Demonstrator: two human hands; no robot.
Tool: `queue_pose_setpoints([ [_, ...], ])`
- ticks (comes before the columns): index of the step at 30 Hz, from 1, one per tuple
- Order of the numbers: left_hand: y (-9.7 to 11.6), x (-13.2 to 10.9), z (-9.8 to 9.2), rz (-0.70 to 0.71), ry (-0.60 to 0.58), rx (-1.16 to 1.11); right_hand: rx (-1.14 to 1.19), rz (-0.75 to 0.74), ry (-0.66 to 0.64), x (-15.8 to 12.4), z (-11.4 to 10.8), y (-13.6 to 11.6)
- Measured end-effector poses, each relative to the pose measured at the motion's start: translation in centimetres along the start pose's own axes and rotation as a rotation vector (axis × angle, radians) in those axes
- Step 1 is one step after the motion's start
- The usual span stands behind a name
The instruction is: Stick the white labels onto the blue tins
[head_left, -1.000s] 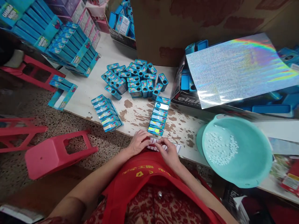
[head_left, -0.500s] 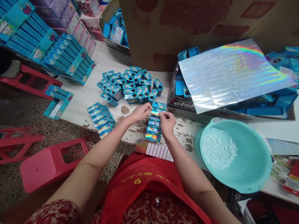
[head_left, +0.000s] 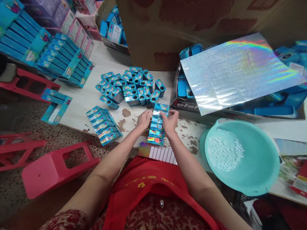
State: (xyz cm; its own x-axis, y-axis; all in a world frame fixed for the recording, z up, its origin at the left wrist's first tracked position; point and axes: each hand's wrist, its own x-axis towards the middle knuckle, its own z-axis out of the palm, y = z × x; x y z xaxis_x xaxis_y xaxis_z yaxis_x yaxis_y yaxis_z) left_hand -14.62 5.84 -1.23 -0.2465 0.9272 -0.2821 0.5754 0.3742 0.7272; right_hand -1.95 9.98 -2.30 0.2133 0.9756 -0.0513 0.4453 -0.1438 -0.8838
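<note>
pressing in from both sides, the left hand (head_left: 143,120) and right hand (head_left: 170,120) curl their fingertips onto a blue tin (head_left: 160,113) near the far end of a row of tins (head_left: 155,132) on the worn white desk (head_left: 96,95), its paint chipped brown. whether either grip clamps it i cannot tell. a teal basin (head_left: 259,172) sits to the right, and a red stool (head_left: 55,167) stands on the speckled floor (head_left: 31,111) to the left.

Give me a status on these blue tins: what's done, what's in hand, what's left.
Done, apparently: the fanned row of tins on the left and the near tins of the centre column carry shiny strips. In hand: left hand and right hand meet on a tin near that column's far end. Left: the loose pile behind, and the shiny part of the sticker sheet.
</note>
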Motion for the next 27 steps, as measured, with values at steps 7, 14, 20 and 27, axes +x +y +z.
queue_pose_setpoints([
  [7, -1.6, -4.3, -2.2, 0.009, -0.209, -0.043, 0.047, 0.029, -0.041, 0.3, -1.3, 0.1],
  [14, -6.4, -11.8, -1.5, 0.024, -0.368, 0.102, 0.054, -0.246, -0.108, -9.7, -8.3, 1.4],
  [20, -6.1, -12.9, -1.0, 0.051, -0.381, 0.069, -0.159, -0.562, -0.622, -15.1, -8.0, 3.7],
  [27, -6.0, -12.9, -0.9, -0.025, -0.337, 0.082, -0.447, -0.801, -0.693, -15.2, -6.4, 5.6],
])
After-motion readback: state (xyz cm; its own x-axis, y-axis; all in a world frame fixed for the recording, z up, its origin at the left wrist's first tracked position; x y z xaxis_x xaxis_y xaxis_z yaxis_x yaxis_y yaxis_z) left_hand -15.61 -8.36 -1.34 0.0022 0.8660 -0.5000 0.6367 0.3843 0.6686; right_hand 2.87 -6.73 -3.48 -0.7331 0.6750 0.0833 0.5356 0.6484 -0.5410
